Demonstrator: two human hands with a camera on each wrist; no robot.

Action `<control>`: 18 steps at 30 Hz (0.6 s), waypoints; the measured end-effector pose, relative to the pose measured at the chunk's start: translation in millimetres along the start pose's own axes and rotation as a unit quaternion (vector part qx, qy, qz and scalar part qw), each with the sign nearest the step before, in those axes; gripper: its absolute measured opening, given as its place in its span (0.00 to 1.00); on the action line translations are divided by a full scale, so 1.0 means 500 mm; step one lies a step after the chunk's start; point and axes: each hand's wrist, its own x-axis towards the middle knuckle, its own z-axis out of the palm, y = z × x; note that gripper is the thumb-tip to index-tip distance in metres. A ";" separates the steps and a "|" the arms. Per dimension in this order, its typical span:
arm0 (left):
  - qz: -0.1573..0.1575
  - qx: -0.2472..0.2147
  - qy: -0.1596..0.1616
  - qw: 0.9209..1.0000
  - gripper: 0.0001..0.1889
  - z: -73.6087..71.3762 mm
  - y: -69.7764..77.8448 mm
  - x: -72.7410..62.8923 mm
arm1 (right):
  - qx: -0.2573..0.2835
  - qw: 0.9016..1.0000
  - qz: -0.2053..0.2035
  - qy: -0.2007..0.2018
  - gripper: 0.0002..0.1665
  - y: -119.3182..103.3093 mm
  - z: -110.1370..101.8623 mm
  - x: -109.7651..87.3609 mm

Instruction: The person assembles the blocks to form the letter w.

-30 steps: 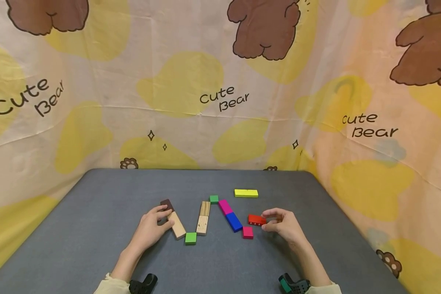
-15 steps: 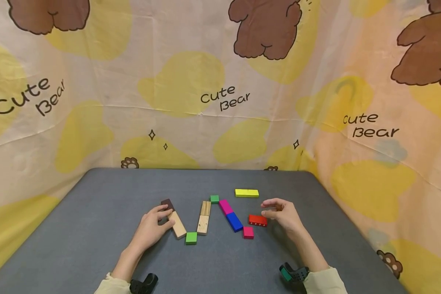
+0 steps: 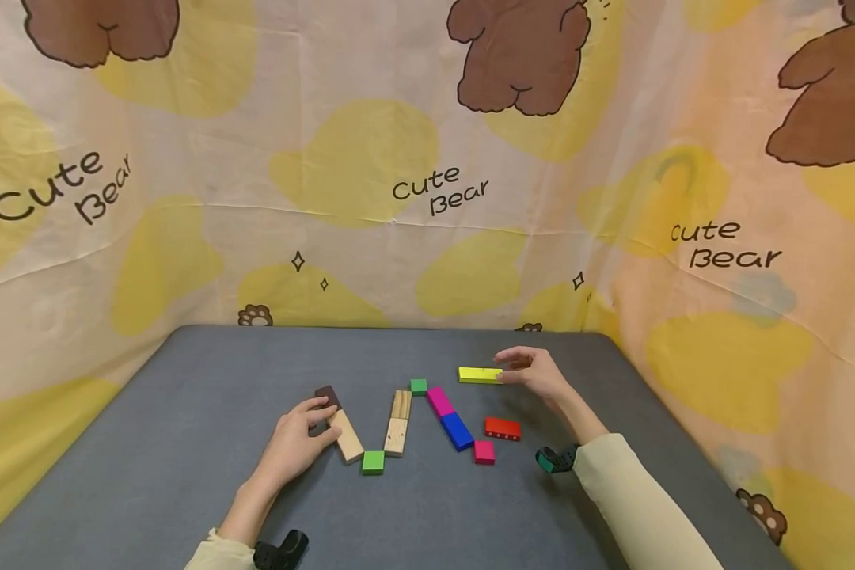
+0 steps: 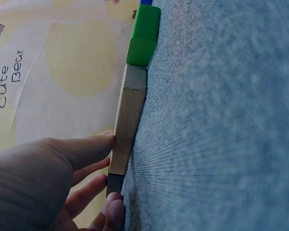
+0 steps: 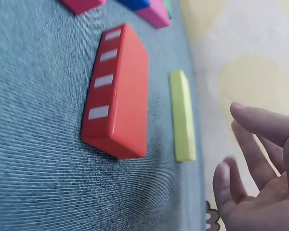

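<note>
In the head view my left hand (image 3: 299,439) rests at a leaning pair of blocks, a dark brown block (image 3: 326,396) and a pale wooden block (image 3: 349,443). The left wrist view shows the thumb touching the pale block (image 4: 127,130) and fingertips right at the dark one (image 4: 114,184). My right hand (image 3: 541,376) is over the right end of the yellow block (image 3: 479,375), thumb and fingers spread apart. Seen from the right wrist, that yellow block (image 5: 182,115) lies beyond the hand's reach of contact, and a red block with white marks (image 5: 120,91) lies nearer.
A zigzag of blocks continues rightward: a light green block (image 3: 373,462), two wooden blocks (image 3: 397,423), a darker green block (image 3: 418,387), a magenta block (image 3: 440,401), a blue block (image 3: 458,431) and a pink-red block (image 3: 484,452). A printed cloth (image 3: 356,158) hangs behind the grey table (image 3: 207,380).
My right hand has let go of the red block and moved away from it, up and back to the yellow block. The left hand stays at its blocks.
</note>
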 end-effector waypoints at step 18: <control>0.009 -0.012 0.008 1.000 0.23 0.001 -0.001 -0.001 | -0.052 0.997 0.053 -0.021 0.25 0.041 0.025 0.053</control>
